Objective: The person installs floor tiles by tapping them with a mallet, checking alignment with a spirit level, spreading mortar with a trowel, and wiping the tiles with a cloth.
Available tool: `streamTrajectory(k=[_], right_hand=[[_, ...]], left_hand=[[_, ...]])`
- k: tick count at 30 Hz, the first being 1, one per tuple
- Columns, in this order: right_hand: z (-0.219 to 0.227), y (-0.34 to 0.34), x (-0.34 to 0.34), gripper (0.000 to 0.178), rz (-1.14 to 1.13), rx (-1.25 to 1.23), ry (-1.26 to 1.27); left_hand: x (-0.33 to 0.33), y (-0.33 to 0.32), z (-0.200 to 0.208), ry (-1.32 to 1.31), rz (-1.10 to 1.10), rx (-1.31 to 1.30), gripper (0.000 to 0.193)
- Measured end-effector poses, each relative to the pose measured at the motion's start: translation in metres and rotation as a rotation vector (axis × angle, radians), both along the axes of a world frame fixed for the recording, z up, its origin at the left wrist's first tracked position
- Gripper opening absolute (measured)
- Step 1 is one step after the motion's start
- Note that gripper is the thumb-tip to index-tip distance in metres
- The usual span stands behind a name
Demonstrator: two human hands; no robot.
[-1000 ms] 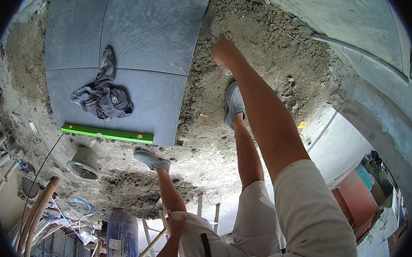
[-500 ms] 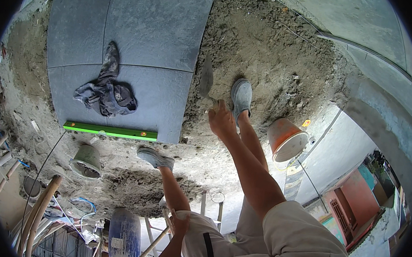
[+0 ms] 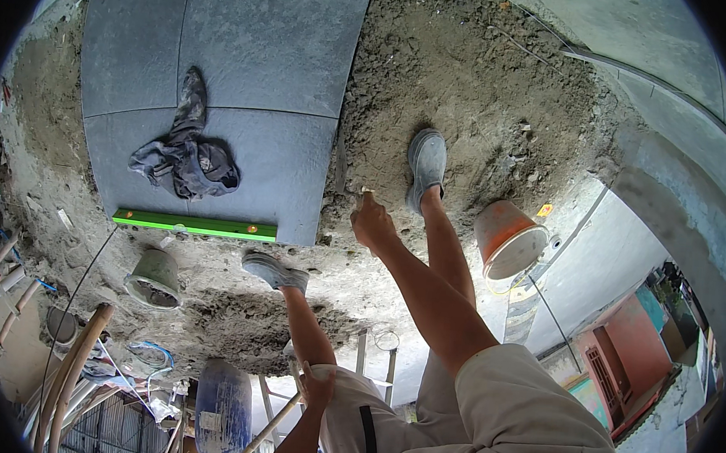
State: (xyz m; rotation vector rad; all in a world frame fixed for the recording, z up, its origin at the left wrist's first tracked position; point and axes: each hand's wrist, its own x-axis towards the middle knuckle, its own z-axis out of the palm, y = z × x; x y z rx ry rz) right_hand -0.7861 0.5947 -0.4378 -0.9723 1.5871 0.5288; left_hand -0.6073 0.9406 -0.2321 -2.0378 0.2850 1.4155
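My right hand [image 3: 372,224] grips a trowel by its handle; the narrow dark blade [image 3: 341,159], seen nearly edge-on, stands beside the right edge of the large grey tiles [image 3: 287,166]. Below it lies bare sandy soil [image 3: 390,85]. My left hand [image 3: 316,385] rests on my left knee with nothing visible in it, its fingers partly hidden. A dark, crumpled cloth [image 3: 189,160] lies on the tiles. Along their near edge sits a bright green spirit level [image 3: 195,226].
A grey bucket [image 3: 156,275] stands left of my left shoe [image 3: 271,271]. An orange-red bucket [image 3: 506,232] is right of my right shoe [image 3: 428,168]. Poles [image 3: 76,358], a blue drum [image 3: 223,414] and a ladder are nearer me. A low wall borders the right.
My right hand has moved a little left and nearer me with the trowel. Its blade has turned from face-on to nearly edge-on, closer to the tile edge. My left hand stays on the knee.
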Motion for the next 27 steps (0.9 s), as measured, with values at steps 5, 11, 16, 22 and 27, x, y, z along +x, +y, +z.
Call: streamTrajectory(k=[5,11,16,22,27], right_hand=[[0.002,0.003,0.004,0.052,-0.082,-0.194,-0.013],[0.007,0.071,0.017,0.047,-0.013,0.023,0.008],[0.027,0.036,0.027,0.052,-0.165,-0.087,-0.014],[-0.013,0.028,0.023,0.055,-0.086,-0.229,0.026],[0.016,0.112,0.012,0.036,0.065,0.057,0.026]], left_hand=[[0.007,0.017,-0.001,0.002,-0.059,-0.047,0.102],[-0.007,0.004,-0.005,0.014,-0.079,0.000,0.100],[0.000,-0.004,0.003,-0.019,-0.078,0.039,0.099],[-0.006,0.015,-0.003,-0.015,-0.042,-0.049,0.098],[-0.003,0.017,-0.002,-0.006,0.070,-0.002,0.097]])
